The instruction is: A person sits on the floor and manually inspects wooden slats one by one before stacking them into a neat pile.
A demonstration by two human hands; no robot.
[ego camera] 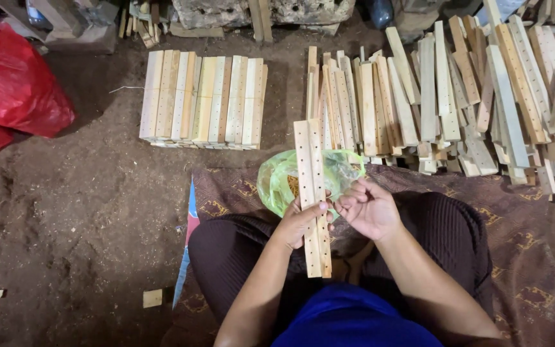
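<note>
Seated on a patterned mat, hands at a drilled wooden slat

Head view: the left hand (300, 222) has its grip closed round a pale, flat slat (311, 193) with rows of holes, upright over the lap; the right hand (367, 207) pinches its fingers together just beside it, holding what I cannot tell, above a crinkled green plastic bag (277, 177); neat slat stack (203, 99) lies on the earth floor

Single head-worn view looks steeply down, close over the lap, apparently forward-tilted.
</note>
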